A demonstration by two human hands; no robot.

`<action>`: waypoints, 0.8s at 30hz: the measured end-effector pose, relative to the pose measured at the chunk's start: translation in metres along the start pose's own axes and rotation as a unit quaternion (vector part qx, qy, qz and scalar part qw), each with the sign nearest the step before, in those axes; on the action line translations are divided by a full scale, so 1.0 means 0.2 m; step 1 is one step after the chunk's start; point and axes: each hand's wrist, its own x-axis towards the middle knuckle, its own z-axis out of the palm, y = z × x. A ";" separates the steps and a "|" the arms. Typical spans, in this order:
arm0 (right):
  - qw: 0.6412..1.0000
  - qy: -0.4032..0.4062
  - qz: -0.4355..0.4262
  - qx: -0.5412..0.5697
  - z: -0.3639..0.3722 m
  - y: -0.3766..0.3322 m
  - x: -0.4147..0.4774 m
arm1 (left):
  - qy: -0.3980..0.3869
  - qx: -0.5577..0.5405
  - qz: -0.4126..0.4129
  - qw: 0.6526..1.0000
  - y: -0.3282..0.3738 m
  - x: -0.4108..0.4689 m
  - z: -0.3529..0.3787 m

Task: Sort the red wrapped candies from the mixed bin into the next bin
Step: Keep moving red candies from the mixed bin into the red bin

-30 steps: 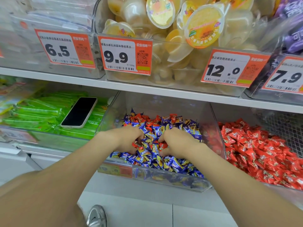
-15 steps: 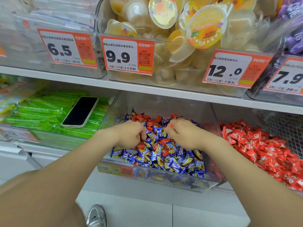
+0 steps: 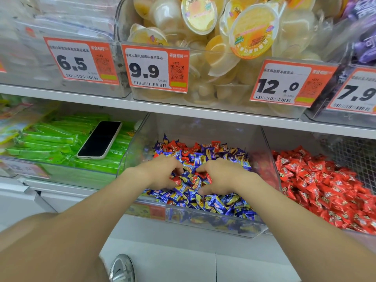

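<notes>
The clear mixed bin (image 3: 213,223) on the lower shelf holds blue and red wrapped candies (image 3: 203,151) heaped together. Both my hands are sunk in the middle of that heap, close side by side. My left hand (image 3: 162,173) curls its fingers and thumb round a clump of candies, with a red one at its thumb. My right hand (image 3: 222,176) grips more candies between curled fingers and thumb. The bin to the right (image 3: 350,153) is filled with red wrapped candies (image 3: 325,186) only.
A black phone (image 3: 99,139) lies on green packs (image 3: 46,143) in the left bin. The shelf above (image 3: 183,110) carries jelly cups (image 3: 213,58) and price tags. My shoe (image 3: 122,269) shows on the floor below.
My hands have drawn together again over the middle of the heap and dug deeper into it. The right hand came back toward me from the rear of the pile.
</notes>
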 end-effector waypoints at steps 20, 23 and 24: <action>0.963 0.096 -0.094 0.232 -0.10 0.10 -0.13 | 0.055 -0.181 0.016 0.982 0.12 -0.14 -0.17; 0.953 0.063 -0.097 0.281 -0.11 0.09 -0.17 | 0.075 -0.286 0.012 0.955 0.19 -0.13 -0.13; 0.949 0.054 -0.103 0.292 -0.12 0.08 -0.19 | 0.092 -0.309 0.007 0.946 0.21 -0.13 -0.11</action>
